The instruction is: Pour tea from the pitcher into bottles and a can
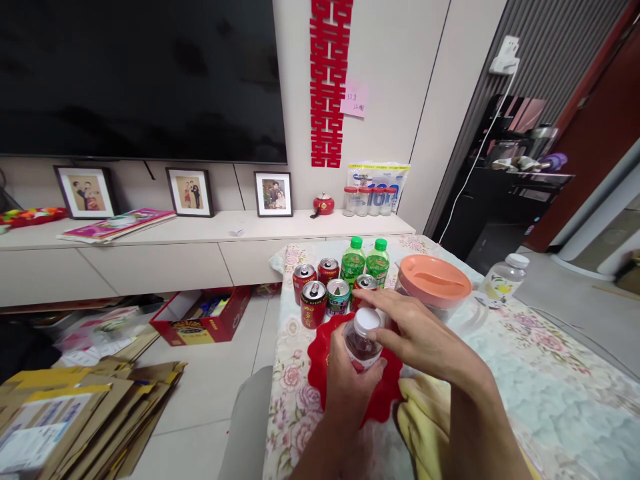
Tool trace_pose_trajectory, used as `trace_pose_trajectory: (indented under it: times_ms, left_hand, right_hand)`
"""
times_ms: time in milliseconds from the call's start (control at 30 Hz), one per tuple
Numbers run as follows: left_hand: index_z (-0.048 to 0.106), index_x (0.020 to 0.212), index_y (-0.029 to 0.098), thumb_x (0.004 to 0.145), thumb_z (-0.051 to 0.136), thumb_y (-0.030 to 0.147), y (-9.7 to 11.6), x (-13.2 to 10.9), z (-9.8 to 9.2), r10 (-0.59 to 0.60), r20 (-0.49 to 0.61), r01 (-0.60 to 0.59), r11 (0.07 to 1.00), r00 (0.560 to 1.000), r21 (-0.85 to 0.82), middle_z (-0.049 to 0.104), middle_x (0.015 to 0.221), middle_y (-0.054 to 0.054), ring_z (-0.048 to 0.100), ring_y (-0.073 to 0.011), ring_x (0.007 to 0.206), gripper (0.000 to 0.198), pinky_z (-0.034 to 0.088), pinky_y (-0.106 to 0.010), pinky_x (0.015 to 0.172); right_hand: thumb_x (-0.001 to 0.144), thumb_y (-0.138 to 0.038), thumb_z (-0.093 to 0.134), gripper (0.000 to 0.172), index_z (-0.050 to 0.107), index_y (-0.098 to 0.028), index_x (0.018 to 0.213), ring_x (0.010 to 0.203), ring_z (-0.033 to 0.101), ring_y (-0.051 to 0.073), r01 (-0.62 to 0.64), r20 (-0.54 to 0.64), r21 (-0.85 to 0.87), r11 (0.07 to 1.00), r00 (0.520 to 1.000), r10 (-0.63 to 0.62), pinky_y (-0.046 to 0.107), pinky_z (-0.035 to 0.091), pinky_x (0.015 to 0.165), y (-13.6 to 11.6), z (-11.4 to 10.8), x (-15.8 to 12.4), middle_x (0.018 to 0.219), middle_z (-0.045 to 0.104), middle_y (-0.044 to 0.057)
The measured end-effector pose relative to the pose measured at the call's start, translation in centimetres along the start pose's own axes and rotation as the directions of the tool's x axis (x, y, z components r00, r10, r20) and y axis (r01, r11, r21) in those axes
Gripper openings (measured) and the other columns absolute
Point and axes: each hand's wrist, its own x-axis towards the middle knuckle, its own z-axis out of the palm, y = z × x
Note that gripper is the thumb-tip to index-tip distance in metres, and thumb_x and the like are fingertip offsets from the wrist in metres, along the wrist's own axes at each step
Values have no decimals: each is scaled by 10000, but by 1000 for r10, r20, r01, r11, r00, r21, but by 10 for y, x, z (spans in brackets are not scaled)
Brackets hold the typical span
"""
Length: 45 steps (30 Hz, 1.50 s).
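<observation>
My left hand (pixel 350 383) is wrapped round the body of a small clear bottle (pixel 361 347) with dark liquid, held upright over a red scalloped plate (pixel 320 363). My right hand (pixel 415 333) comes in from the right, its fingers closed round the bottle's white cap (pixel 367 321). Just behind the plate stand several drink cans (pixel 314 303), red and green, and two green bottles (pixel 353 261) with green caps.
A clear pitcher with an orange lid (pixel 434 280) stands right of the cans; a clear bottle (pixel 503 280) stands further right. A yellow cloth (pixel 425 420) lies by my right forearm on the floral tablecloth (pixel 550 380). Flattened cardboard (pixel 75 413) covers the floor at left.
</observation>
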Motion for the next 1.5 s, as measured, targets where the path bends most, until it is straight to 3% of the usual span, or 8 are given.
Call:
trace_pose_trajectory:
  times_ms: [167, 267, 400, 633, 767, 1033, 1233, 1500]
  left_hand:
    - [627, 1192, 215, 671, 863, 346, 1, 0, 0, -12, 19, 13, 999, 1000, -32, 780, 1108, -103, 763, -300, 962, 587, 616, -403, 794]
    - [627, 1172, 215, 660, 857, 341, 2, 1, 0, 10, 18, -9, 999, 1000, -47, 774, 1125, -104, 757, -307, 1013, 574, 616, -404, 828]
    - [613, 1174, 206, 667, 841, 344, 2, 1, 0, -19, 35, 20, 999, 999, -31, 764, 1091, -96, 737, -275, 907, 573, 594, -368, 744]
    - [611, 1144, 205, 655, 846, 347, 3, 0, 1, -45, 28, 45, 999, 999, -4, 769, 1046, -84, 703, -230, 777, 562, 555, -321, 629]
    - [617, 1133, 204, 656, 838, 343, 5, 0, 0, -39, 25, 39, 999, 999, 1, 756, 1018, -79, 695, -229, 774, 544, 545, -314, 619]
    - [618, 1145, 202, 680, 818, 347, 6, 1, 0, -27, 30, 26, 999, 999, 48, 744, 1011, -78, 695, -242, 780, 527, 553, -359, 699]
    - [625, 1217, 186, 675, 799, 306, 3, 3, -1, -4, 15, 2, 994, 1000, 109, 730, 962, -48, 637, -192, 642, 582, 543, -347, 662]
    - [621, 1295, 188, 715, 796, 312, -1, 3, 0, 96, 11, -96, 993, 995, 73, 777, 1147, -133, 751, -322, 974, 618, 596, -399, 802]
  right_hand:
    - [878, -261, 711, 690, 581, -224, 1555, 1269, 676, 327, -150, -24, -10, 989, 988, 150, 519, 547, 1060, -4, -2, 3, 1452, 690, 127]
    - [913, -256, 690, 691, 539, -234, 1587, 1378, 619, 322, -59, -12, 24, 998, 998, 59, 526, 507, 1128, -2, -4, 2, 1546, 629, 127]
    - [961, -179, 589, 569, 591, -211, 1529, 1430, 586, 272, 37, 19, 49, 998, 999, -38, 487, 461, 1188, 2, -2, 1, 1543, 638, 100]
    - [910, -131, 635, 534, 663, -179, 1441, 1207, 630, 293, 8, -8, -24, 1000, 1000, -8, 487, 515, 1040, -3, 0, 5, 1321, 745, 107]
    - [875, -152, 697, 588, 656, -173, 1461, 1201, 606, 295, -49, -30, 1, 999, 998, 49, 495, 495, 1044, -1, 1, 6, 1298, 734, 113]
    - [980, -314, 645, 450, 690, -163, 1402, 1214, 665, 263, 30, 136, 333, 942, 987, -80, 425, 485, 1068, 9, 6, 17, 1328, 725, 118]
    - [954, -403, 667, 443, 731, -209, 1347, 1128, 680, 256, -22, 115, 446, 895, 993, -33, 408, 511, 996, 16, 18, 21, 1221, 741, 84]
    - [926, -415, 652, 473, 726, -188, 1334, 1051, 699, 248, -65, -50, 527, 848, 993, 108, 370, 530, 889, 15, 42, 12, 1194, 743, 85]
